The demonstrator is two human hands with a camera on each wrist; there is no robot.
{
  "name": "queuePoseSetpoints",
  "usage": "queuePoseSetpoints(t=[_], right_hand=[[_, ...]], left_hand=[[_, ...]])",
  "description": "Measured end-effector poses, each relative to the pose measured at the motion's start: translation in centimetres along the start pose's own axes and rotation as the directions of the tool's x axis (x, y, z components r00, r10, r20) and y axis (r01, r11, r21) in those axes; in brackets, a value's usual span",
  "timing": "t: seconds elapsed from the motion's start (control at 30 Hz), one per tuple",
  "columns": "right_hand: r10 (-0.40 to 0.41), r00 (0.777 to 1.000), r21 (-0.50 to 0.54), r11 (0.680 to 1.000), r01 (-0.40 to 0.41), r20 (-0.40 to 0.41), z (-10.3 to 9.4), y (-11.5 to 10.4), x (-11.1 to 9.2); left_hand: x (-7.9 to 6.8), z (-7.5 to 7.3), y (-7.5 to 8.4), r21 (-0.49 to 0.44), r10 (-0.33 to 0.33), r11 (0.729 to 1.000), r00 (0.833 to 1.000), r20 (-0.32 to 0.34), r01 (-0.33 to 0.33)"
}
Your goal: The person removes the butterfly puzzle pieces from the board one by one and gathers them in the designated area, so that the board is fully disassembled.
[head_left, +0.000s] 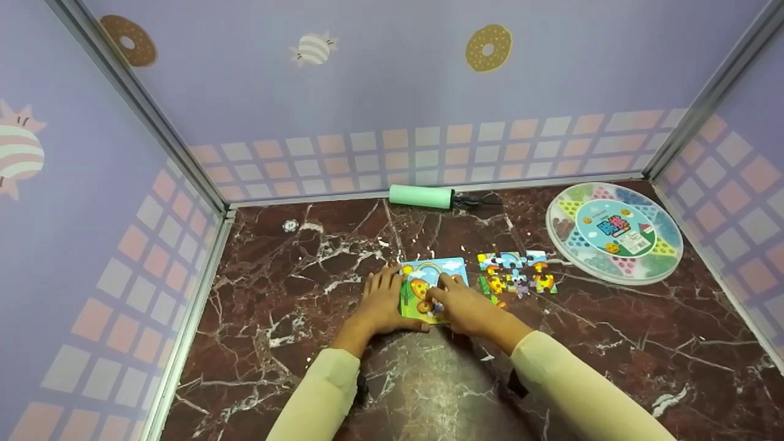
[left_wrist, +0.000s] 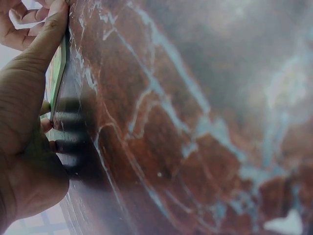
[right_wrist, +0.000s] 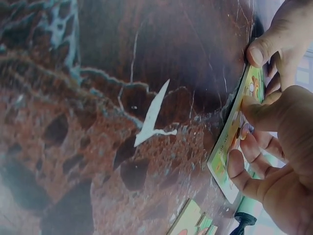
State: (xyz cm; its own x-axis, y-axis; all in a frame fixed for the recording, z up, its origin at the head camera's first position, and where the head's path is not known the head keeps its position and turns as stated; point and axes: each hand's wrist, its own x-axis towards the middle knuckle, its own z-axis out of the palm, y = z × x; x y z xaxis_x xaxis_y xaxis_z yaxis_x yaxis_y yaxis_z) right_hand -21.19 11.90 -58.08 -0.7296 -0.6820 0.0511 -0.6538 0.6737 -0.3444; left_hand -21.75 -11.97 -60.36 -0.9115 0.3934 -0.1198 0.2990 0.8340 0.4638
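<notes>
A jigsaw puzzle board with a rainbow and pizza picture lies flat on the marbled table. My left hand rests against its left side, fingers extended and thumb along the near edge. My right hand reaches over the board from the right. In the right wrist view, its thumb and fingertips pinch a puzzle piece with purple on it, low on the board. The fingers partly hide that piece. Several loose puzzle pieces lie in rows just right of the board.
A round Chinese checkers set lies at the back right. Near the back wall is a mint green hand pump with a black end. A small round chip sits at the back left. Patterned walls enclose the table.
</notes>
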Motion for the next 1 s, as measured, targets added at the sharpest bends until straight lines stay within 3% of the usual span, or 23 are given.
queuePoseSetpoints(t=[0.5, 0.77, 1.0], right_hand=[[-0.018, 1.000, 0.042, 0.999, 0.017, 0.021, -0.78, -0.11, -0.15], [-0.061, 0.997, -0.018, 0.998, 0.060, -0.054, -0.22, 0.29, -0.12], [-0.059, 0.997, -0.031, 0.998, 0.057, -0.057, -0.23, 0.32, -0.10]], left_hand=[[-0.26, -0.27, 0.23, 0.004, -0.004, 1.000, 1.000, 0.002, 0.004], [-0.47, -0.38, 0.36, -0.014, 0.001, 1.000, 1.000, -0.005, -0.001], [-0.33, -0.40, 0.37, -0.004, 0.000, 1.000, 1.000, -0.008, 0.000]])
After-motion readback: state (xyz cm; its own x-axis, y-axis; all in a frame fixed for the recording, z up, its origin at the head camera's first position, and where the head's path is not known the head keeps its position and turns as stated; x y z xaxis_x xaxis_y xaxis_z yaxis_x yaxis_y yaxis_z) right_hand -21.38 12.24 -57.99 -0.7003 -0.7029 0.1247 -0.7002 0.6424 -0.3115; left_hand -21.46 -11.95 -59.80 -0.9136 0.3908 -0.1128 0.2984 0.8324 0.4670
